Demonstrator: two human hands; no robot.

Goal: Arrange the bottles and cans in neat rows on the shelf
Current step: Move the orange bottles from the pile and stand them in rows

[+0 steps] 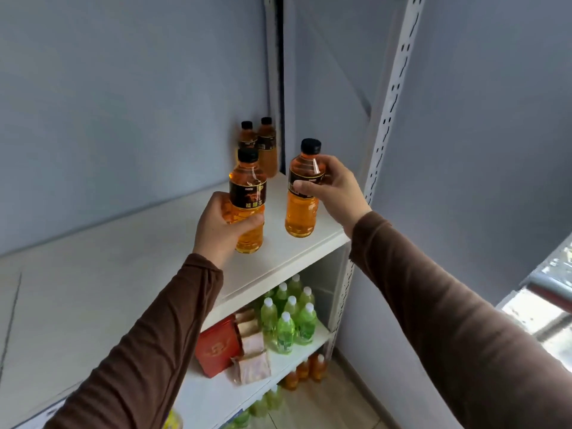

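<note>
My left hand (221, 226) grips an amber drink bottle (247, 193) with a black cap and dark label around its lower body, just above or on the white top shelf (139, 261). My right hand (332, 188) holds a second, matching amber bottle (301, 209) at its label; its base looks to be on the shelf near the right front corner. Two more amber bottles (263, 144) stand upright side by side at the shelf's back right corner.
The shelf below carries several green bottles (289, 317), a red box (218, 348) and pale packets (252, 354). Orange bottles (306, 370) stand lower down. A perforated white upright (387, 125) bounds the shelf on the right, grey walls behind.
</note>
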